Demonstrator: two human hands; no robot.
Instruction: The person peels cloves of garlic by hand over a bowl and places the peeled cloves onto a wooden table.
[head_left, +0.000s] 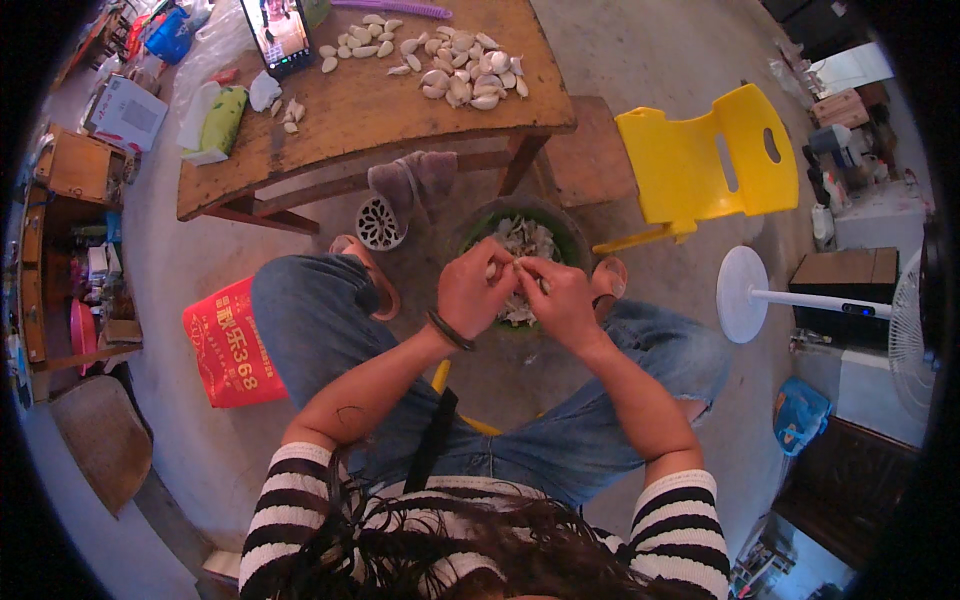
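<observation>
My left hand (474, 291) and my right hand (559, 300) meet at the fingertips above a round basin (579, 238). A pale garlic clove (491, 271) shows in the curled fingers of the left hand. Another small pale piece, likely garlic (545, 286), shows in the right hand. Thumbs and forefingers pinch something tiny between them, mostly hidden. Papery garlic skins (525, 234) lie in the basin below. On the wooden table (337, 120), a pile of garlic cloves (469, 71), many in their skins, lies beside a smaller group of smooth, peeled-looking cloves (364, 36).
A phone (276, 34) with a lit screen stands on the table near a green tissue pack (223, 120) and a few loose cloves (293, 112). A yellow chair (705, 157) and white fan (795, 296) stand right. A red bag (232, 345) sits beside my left leg.
</observation>
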